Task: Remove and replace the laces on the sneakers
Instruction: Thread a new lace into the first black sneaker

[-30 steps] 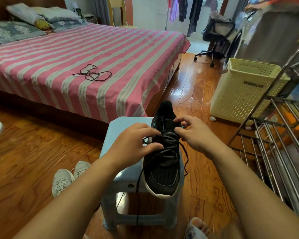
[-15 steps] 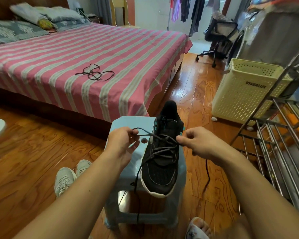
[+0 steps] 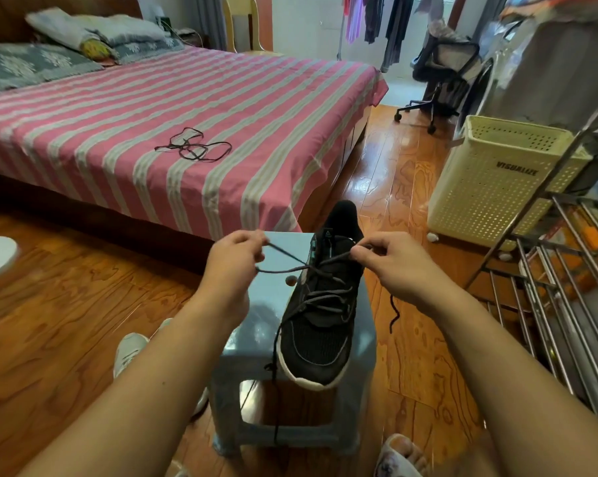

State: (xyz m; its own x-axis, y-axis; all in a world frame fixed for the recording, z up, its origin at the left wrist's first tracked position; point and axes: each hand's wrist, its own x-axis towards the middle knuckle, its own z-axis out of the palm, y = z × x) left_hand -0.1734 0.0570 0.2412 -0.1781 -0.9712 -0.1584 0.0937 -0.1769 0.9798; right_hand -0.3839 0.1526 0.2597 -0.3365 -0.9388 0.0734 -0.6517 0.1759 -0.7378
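While both hands [image 3: 235, 266] [image 3: 390, 263] pinch lace [image 3: 325, 290] ends: sneaker [image 3: 320, 321] relaced, bow left; 2nd lace [image 3: 194, 148] upper left on bed [image 3: 84, 108].

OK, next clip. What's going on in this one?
A person is working the lace of a black sneaker that sits on a light blue plastic stool. The left hand and the right hand each pinch a strand of the dark lace, drawn out to either side near the top eyelets. The lace is threaded through the shoe, loose ends hanging. A second loose lace lies on the striped bed.
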